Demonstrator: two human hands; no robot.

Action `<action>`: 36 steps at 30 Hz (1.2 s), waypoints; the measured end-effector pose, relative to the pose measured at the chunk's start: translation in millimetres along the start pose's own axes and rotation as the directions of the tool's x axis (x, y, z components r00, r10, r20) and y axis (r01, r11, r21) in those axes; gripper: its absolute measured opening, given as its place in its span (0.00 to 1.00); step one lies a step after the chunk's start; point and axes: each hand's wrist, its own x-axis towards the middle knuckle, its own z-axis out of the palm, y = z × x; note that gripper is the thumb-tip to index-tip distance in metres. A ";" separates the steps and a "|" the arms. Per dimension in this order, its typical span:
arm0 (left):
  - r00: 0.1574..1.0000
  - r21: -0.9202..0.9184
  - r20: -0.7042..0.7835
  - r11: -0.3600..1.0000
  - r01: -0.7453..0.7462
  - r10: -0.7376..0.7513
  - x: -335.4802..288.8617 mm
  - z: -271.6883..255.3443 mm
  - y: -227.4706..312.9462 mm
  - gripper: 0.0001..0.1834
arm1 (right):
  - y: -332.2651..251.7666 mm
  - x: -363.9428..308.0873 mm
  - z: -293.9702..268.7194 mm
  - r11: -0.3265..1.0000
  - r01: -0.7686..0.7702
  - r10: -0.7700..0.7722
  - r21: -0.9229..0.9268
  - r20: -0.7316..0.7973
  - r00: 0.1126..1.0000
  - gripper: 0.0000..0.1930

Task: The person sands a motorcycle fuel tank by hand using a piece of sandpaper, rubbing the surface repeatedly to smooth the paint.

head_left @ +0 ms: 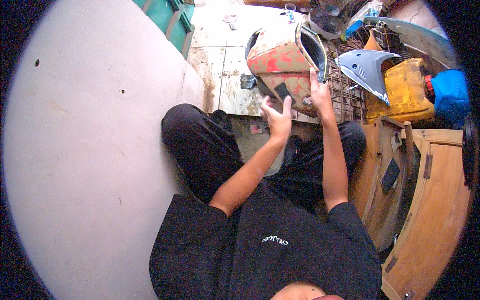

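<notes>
A full-face helmet (280, 62) with patchy red and beige, worn-looking paint lies at the front of the pale tiled floor. My right hand (320, 95) grips its right edge, with the thumb laid along the rim of the opening. Against the near side of the shell is a small dark rectangular piece (282, 90) that looks like sandpaper. Just below it is my left hand (276, 120), fingers curled but apart from the thumb. The thumb tip is close to the piece's lower edge; whether they touch I cannot tell.
A pale wall (100, 150) rises close on my left. To the right are a metal grid (347, 90), a grey plastic panel (367, 67), a yellow jerrycan (407, 90) and wooden frames (425, 200). A bowl (326, 24) and a plastic cup (290, 9) stand beyond the helmet.
</notes>
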 end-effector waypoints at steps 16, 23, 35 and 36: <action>0.981 -0.162 -0.106 0.976 0.146 -0.165 37.5 3.8 24.9 0.41 | -2.6 -0.2 1.1 0.997 0.072 -0.073 -0.012 -0.051 0.996 0.46; 0.984 -0.266 -0.004 0.949 0.169 -0.176 30.4 6.4 17.3 0.49 | 1.2 -1.3 -6.6 1.000 -0.011 0.011 -0.016 -0.003 1.000 0.45; 0.869 -0.533 0.279 0.688 0.493 -0.408 96.4 -4.1 -5.0 0.47 | -4.7 -4.1 0.5 0.999 0.046 -0.047 -0.025 -0.032 0.998 0.45; 0.881 -0.502 0.208 0.726 0.470 -0.426 96.3 -2.7 1.1 0.48 | -8.8 -4.8 -0.1 0.999 0.037 -0.037 -0.001 -0.035 0.999 0.45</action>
